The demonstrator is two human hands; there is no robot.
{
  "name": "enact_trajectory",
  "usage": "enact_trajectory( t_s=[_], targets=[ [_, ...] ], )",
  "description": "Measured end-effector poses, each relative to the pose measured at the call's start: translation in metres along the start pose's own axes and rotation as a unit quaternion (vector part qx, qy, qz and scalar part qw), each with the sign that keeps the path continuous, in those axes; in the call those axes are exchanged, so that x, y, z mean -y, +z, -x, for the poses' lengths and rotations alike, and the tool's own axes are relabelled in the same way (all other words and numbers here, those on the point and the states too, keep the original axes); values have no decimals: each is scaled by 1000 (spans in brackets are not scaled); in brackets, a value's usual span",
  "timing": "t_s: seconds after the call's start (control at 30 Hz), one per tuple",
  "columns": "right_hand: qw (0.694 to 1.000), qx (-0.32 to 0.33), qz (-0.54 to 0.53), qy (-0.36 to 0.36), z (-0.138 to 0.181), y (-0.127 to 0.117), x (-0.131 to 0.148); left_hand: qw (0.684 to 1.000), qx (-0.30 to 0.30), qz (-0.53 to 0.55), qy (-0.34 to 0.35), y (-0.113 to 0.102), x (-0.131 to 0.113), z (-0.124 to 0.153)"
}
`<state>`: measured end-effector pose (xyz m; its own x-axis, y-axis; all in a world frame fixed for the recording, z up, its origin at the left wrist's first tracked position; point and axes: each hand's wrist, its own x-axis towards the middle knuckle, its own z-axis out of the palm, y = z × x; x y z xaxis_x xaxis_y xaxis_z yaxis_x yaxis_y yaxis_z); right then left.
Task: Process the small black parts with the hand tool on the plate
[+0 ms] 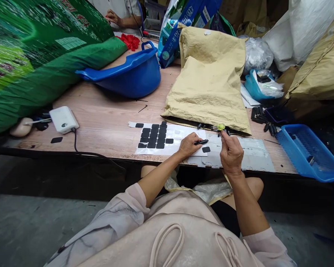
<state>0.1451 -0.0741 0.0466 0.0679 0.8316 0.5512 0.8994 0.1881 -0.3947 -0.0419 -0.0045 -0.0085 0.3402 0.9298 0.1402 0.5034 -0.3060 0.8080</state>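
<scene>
Both curled: left hand (189,144) inward, right hand (232,152) forward.

place: this is looking like a small workshop
table (111,115): is carrying rows of matching black pieces (153,135)
tan sack (208,74): is lying there, with other sacks (320,59) crowding behind
blue basin (133,76) and blue basket (303,159): are flanking it
second person (125,22): is showing beyond
</scene>
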Motion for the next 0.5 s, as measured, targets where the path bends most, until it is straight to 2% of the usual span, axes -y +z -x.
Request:
enact_trajectory(
  t_s=[0.13,0.2,0.5],
  targets=[
    [997,54,51,4,19,9,-2,1000,-9,9,14,2,1,1],
    [996,61,55,16,24,12,-5,1000,-9,13,21,2,2,1],
    [998,-4,-13,56,5,-6,-16,1000,-9,-7,23,1,4,-1]
  ],
)
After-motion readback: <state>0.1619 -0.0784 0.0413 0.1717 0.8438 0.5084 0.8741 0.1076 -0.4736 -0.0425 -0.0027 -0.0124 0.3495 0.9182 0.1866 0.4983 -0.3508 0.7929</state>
